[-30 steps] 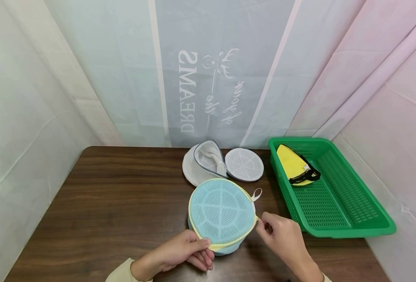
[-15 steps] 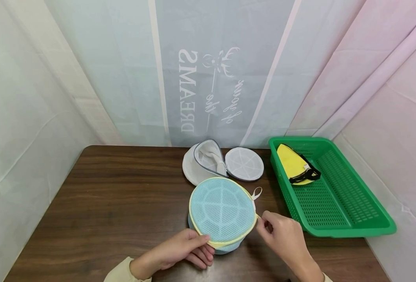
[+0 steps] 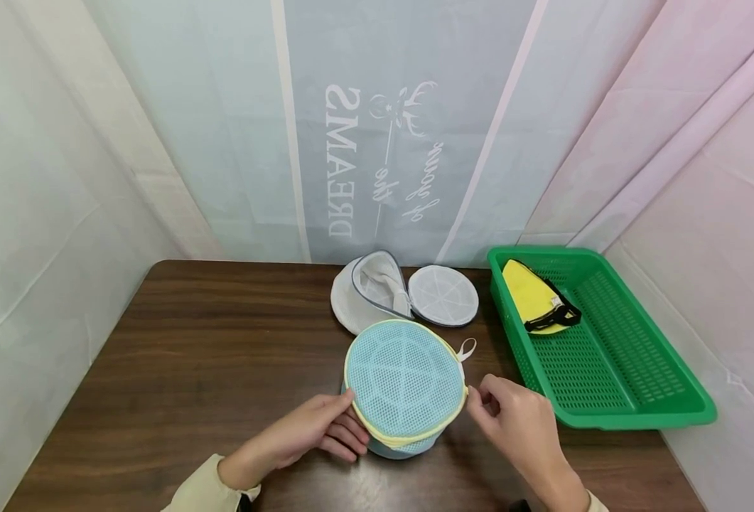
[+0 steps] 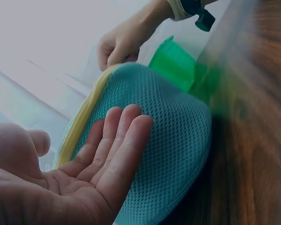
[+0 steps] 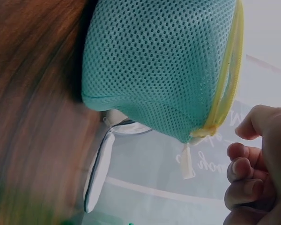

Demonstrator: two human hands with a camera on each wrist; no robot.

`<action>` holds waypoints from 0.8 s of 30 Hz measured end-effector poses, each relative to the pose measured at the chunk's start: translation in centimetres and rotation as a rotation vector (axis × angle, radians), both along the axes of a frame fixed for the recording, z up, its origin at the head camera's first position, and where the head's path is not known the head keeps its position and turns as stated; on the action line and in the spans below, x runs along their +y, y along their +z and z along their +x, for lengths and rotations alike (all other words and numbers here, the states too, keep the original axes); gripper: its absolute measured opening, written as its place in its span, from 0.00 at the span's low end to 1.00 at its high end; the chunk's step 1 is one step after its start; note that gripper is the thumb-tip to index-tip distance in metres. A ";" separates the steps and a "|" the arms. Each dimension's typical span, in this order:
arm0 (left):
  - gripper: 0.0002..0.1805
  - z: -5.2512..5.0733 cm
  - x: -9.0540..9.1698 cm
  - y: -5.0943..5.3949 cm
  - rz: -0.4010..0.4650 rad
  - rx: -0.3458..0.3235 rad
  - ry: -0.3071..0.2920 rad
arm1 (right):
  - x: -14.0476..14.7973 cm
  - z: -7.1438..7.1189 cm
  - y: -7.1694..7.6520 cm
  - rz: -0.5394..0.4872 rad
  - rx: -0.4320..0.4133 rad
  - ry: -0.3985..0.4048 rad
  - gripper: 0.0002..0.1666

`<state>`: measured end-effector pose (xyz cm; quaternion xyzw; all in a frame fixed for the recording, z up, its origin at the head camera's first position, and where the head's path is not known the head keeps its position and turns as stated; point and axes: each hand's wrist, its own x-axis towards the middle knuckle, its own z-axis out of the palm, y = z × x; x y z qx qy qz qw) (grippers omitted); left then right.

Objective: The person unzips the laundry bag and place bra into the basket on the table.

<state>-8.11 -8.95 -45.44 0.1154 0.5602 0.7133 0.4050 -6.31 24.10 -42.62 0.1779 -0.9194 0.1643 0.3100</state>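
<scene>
A round blue mesh laundry bag (image 3: 405,380) with a yellow zipper rim (image 5: 227,79) stands on the brown table, its lid lying flat over the top. At its near left side is my left hand (image 3: 315,430). The left fingers (image 4: 124,159) are nearly straight along the mesh, and the thumb lies by the rim. My right hand (image 3: 517,419) is beside the right rim, fingers curled. In the right wrist view, a small gap separates those fingers (image 5: 243,168) from the zipper, and nothing shows between them. A white loop (image 3: 466,350) sticks out from the bag.
Behind the blue bag lies a white mesh bag (image 3: 351,302) with dark trim, its round lid (image 3: 443,295) folded out flat. To the right stands a green basket (image 3: 639,419) holding a yellow item (image 3: 530,295) with black strap. Curtains enclose the table's back and sides.
My left hand has slid left and back from the front of the rim to the bag's left side. My right hand remains by the right rim. The lid looks unchanged.
</scene>
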 end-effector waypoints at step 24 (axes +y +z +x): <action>0.32 -1.2 -0.5 -0.5 -0.004 0.017 0.045 | -8.6 0.1 1.9 0.106 -0.127 0.363 0.18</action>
